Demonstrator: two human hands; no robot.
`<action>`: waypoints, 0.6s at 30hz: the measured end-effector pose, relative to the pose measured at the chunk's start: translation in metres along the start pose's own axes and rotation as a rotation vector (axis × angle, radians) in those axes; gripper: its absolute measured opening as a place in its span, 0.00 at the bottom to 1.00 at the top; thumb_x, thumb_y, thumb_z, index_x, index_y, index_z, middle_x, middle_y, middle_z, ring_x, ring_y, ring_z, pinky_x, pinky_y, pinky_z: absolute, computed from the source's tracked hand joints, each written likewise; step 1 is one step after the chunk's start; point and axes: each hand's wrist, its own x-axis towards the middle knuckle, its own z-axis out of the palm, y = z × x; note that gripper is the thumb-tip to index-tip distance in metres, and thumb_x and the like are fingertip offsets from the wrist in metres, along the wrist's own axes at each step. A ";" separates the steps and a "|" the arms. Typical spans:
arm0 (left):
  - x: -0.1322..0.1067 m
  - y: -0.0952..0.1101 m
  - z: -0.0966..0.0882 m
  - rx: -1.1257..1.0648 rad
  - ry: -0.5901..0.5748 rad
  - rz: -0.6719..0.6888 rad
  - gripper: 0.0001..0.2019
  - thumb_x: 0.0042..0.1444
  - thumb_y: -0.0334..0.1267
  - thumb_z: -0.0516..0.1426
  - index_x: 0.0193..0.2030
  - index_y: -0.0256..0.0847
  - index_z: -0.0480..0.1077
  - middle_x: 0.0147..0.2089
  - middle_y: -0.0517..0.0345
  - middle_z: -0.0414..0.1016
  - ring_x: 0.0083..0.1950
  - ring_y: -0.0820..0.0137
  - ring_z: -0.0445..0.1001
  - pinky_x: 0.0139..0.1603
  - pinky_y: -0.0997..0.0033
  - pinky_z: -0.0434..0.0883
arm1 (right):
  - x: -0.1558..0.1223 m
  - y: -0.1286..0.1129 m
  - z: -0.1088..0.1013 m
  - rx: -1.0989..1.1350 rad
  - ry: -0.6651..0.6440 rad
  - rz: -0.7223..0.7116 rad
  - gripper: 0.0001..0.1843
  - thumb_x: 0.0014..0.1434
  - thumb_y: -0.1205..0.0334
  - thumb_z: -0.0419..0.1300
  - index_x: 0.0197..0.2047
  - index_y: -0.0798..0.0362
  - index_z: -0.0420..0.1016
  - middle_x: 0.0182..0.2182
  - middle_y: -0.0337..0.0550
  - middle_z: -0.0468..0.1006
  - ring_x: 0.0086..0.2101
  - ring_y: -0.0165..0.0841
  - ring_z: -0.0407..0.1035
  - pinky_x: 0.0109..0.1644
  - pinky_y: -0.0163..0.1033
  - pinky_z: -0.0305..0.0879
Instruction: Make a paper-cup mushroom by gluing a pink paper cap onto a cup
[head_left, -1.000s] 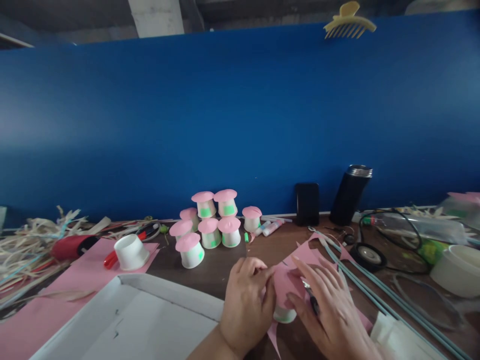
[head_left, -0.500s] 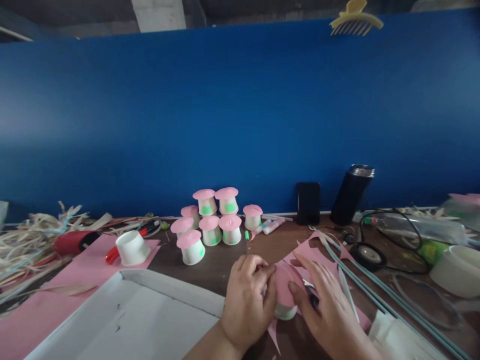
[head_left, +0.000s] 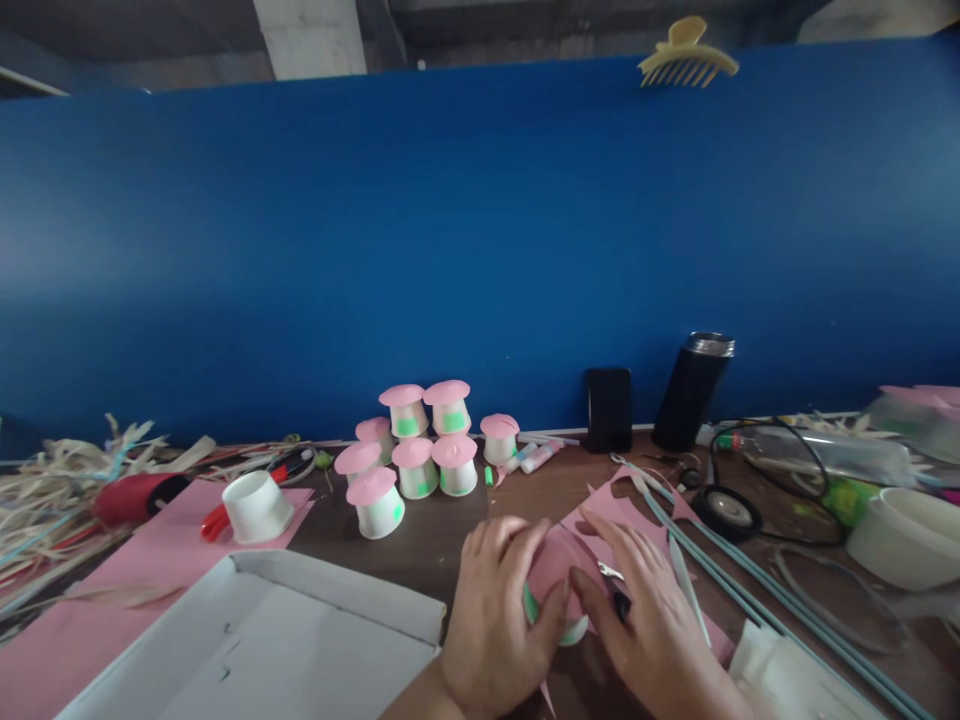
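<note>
My left hand (head_left: 501, 610) and my right hand (head_left: 651, 625) press together round a small white paper cup with a pink paper cap (head_left: 553, 578) and a green patch on its side. Both hands have fingers curled over the pink cap. The cup rests on the brown table (head_left: 427, 530) over a cut sheet of pink paper (head_left: 607, 505). A small dark tool with a metal tip (head_left: 616, 592) lies by my right fingers. Behind, a stacked group of several finished pink-capped cups (head_left: 420, 440) stands near the blue wall.
A white cardboard box lid (head_left: 255, 640) lies at the front left. An upturned white cup (head_left: 256, 505) sits on pink paper (head_left: 180, 540) beside red-handled scissors. A black flask (head_left: 691, 392), dark phone (head_left: 608, 408), tape roll (head_left: 726, 512), cables, grey-green rods (head_left: 742, 590) and white bowl (head_left: 904, 538) crowd the right.
My left hand has slid its fingers farther over the pink cap, and both hands with the cup have shifted slightly toward me. The green patch on the cup now shows.
</note>
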 end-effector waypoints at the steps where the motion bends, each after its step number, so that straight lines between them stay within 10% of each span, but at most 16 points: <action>1: -0.001 -0.001 0.001 0.008 0.008 0.004 0.24 0.62 0.46 0.55 0.63 0.42 0.60 0.55 0.47 0.65 0.56 0.57 0.64 0.57 0.49 0.63 | 0.000 0.000 -0.001 0.009 -0.004 0.000 0.27 0.65 0.53 0.55 0.63 0.50 0.57 0.53 0.50 0.73 0.54 0.45 0.66 0.54 0.53 0.65; 18: 0.000 0.001 0.006 0.058 0.109 0.048 0.18 0.59 0.40 0.58 0.56 0.42 0.64 0.50 0.49 0.69 0.51 0.58 0.67 0.54 0.51 0.67 | 0.004 -0.008 -0.017 -0.014 -0.024 -0.202 0.29 0.64 0.62 0.57 0.66 0.57 0.56 0.52 0.49 0.75 0.53 0.41 0.64 0.62 0.54 0.51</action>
